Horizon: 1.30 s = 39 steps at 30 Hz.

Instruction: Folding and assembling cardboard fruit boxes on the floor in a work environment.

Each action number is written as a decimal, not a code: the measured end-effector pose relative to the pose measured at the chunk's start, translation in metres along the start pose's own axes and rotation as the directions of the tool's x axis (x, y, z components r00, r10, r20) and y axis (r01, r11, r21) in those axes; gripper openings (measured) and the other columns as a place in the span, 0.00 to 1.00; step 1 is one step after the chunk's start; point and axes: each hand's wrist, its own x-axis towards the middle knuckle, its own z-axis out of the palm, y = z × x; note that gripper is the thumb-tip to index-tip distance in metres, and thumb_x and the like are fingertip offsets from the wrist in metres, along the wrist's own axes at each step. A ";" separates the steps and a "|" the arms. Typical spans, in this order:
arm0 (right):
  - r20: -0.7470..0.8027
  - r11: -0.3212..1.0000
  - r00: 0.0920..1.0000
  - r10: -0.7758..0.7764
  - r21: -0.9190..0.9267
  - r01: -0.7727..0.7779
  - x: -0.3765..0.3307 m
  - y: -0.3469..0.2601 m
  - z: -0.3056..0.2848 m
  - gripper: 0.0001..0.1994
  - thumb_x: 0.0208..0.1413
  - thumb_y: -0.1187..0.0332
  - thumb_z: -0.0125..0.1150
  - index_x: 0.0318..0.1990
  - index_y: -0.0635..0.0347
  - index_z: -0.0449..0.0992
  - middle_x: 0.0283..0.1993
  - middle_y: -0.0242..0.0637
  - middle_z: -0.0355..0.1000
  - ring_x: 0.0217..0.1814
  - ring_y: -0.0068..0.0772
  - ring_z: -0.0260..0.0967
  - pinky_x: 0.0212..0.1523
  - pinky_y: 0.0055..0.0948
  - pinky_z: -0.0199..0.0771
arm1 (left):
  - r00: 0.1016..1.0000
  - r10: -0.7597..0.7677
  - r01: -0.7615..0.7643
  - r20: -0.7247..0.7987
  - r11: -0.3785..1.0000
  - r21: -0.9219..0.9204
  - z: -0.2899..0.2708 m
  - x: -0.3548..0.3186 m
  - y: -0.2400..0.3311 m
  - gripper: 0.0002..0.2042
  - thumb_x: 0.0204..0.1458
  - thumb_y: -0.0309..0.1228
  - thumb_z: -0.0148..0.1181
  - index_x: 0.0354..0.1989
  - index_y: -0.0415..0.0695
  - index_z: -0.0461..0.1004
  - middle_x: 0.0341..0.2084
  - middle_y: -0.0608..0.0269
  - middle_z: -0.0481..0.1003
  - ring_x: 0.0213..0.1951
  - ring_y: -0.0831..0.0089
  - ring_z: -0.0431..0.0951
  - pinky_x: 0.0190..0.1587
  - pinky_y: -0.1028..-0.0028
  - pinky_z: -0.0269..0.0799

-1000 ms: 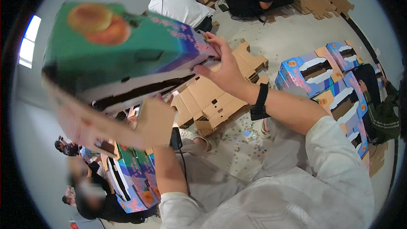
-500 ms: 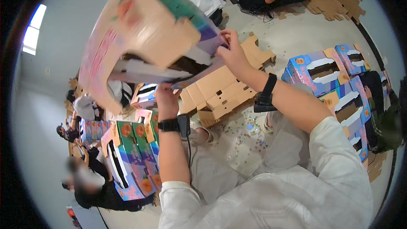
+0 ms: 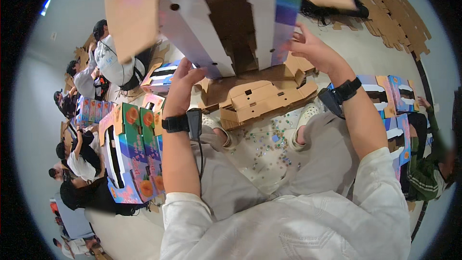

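Observation:
Upright in front of me is a printed cardboard box (image 3: 190,24), pink, purple and green, its tan end flaps spread and a long dark opening down the side facing me. My left hand (image 3: 182,84) grips its lower left edge, thumb towards me. On the other side, my right hand (image 3: 313,50) holds the right edge, its fingertips partly behind the box. Just below the box's lower end lies an unprinted brown cardboard piece (image 3: 262,98) with slots and folded tabs; whether the two touch, I cannot tell.
Printed boxes (image 3: 137,149) stand in a row at my left, and more boxes (image 3: 373,84) stand at the right. Small coloured bits (image 3: 269,139) litter the floor between my feet. Other people (image 3: 118,58) sit along the left; another person (image 3: 428,173) is at the far right. Flat cardboard (image 3: 394,14) lies at the back right.
The box has come down from a tilted, raised position at the left to upright in front of me, its opening now facing me. Both hands have shifted, the right one outward.

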 end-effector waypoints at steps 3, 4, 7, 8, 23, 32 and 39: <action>-0.123 0.852 0.846 -0.520 -0.142 0.503 0.000 0.005 0.029 0.39 0.55 0.58 0.80 0.68 0.60 0.62 0.61 0.36 0.75 0.63 0.35 0.72 0.59 0.41 0.71 | 0.996 0.036 -0.022 -0.082 0.985 0.171 0.007 -0.004 -0.006 0.27 0.65 0.29 0.59 0.71 0.36 0.60 0.59 0.52 0.72 0.55 0.65 0.76 0.61 0.64 0.74; -0.111 0.804 0.806 -0.582 0.070 0.590 -0.009 0.007 0.039 0.36 0.52 0.62 0.82 0.62 0.62 0.65 0.53 0.38 0.77 0.53 0.35 0.74 0.51 0.36 0.76 | 0.993 0.104 -0.096 -0.050 0.984 0.148 0.014 -0.008 -0.008 0.30 0.63 0.29 0.61 0.71 0.36 0.58 0.60 0.51 0.70 0.56 0.64 0.75 0.62 0.64 0.73; -0.151 0.681 0.664 -0.732 -0.118 0.723 -0.036 0.005 0.066 0.36 0.51 0.66 0.81 0.63 0.64 0.63 0.54 0.40 0.75 0.56 0.39 0.73 0.55 0.38 0.75 | 0.942 0.323 -0.271 -0.095 0.895 0.353 0.042 -0.019 -0.011 0.37 0.57 0.29 0.66 0.72 0.34 0.54 0.62 0.49 0.67 0.59 0.61 0.71 0.65 0.63 0.70; -0.134 0.656 0.643 -0.754 -0.185 0.731 -0.044 0.004 0.072 0.37 0.51 0.67 0.80 0.63 0.64 0.63 0.54 0.41 0.75 0.56 0.41 0.73 0.56 0.39 0.74 | 0.914 0.393 -0.317 -0.102 0.846 0.428 0.052 -0.022 -0.010 0.39 0.55 0.29 0.68 0.72 0.34 0.52 0.63 0.48 0.66 0.60 0.60 0.70 0.65 0.63 0.68; -0.015 0.927 0.978 -0.206 -0.324 0.190 0.012 0.040 0.021 0.21 0.66 0.74 0.62 0.65 0.65 0.73 0.55 0.44 0.79 0.54 0.32 0.75 0.56 0.34 0.75 | 0.937 0.332 -0.305 -0.111 0.929 0.211 -0.011 0.005 0.014 0.45 0.45 0.22 0.68 0.75 0.30 0.54 0.68 0.43 0.67 0.64 0.59 0.73 0.61 0.66 0.74; -0.201 0.998 0.979 0.025 -0.046 -0.035 0.002 0.046 -0.104 0.21 0.68 0.65 0.66 0.64 0.64 0.74 0.61 0.37 0.79 0.57 0.30 0.77 0.57 0.33 0.76 | 0.956 0.103 0.009 -0.274 0.925 0.380 -0.135 0.021 -0.042 0.24 0.51 0.16 0.66 0.59 0.33 0.73 0.49 0.57 0.83 0.48 0.70 0.83 0.50 0.70 0.78; -0.200 0.989 0.971 -0.130 0.046 0.142 0.020 0.053 -0.130 0.21 0.69 0.66 0.65 0.66 0.62 0.72 0.63 0.34 0.77 0.64 0.31 0.74 0.63 0.33 0.73 | 0.665 0.530 0.246 -0.526 0.509 0.825 -0.148 0.046 -0.071 0.31 0.49 0.24 0.65 0.64 0.30 0.68 0.54 0.37 0.79 0.56 0.45 0.81 0.60 0.59 0.75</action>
